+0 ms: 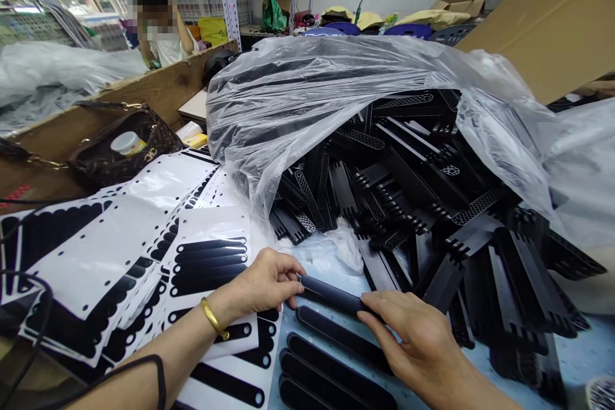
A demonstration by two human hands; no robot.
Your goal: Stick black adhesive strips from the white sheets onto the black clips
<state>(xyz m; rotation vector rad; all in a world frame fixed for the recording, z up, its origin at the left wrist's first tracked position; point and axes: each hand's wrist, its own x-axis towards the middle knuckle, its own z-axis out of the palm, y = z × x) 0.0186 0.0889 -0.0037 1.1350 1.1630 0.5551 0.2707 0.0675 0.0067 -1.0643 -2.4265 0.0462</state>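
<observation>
My left hand (275, 277) pinches the left end of a long black strip-shaped part (331, 293) between thumb and fingers. At its other end my right hand (416, 330) grips it, thumb below and fingers above. Just below lie several similar black strips (336, 368) with rounded ends, side by side on the light blue surface (331, 262). Under my left forearm is a white sheet of black stickers (211, 266), each a long strip with a hole at the end. Whether a sticker is on the held part I cannot tell.
A large clear plastic bag (298, 83) spills black toothed plastic parts (398, 186) across the table. Stacked sticker sheets (125, 230) cover the left side, with a brown handbag (129, 147) behind. A person (163, 19) sits beyond the wooden board (158, 83). Cardboard (552, 19) leans at right.
</observation>
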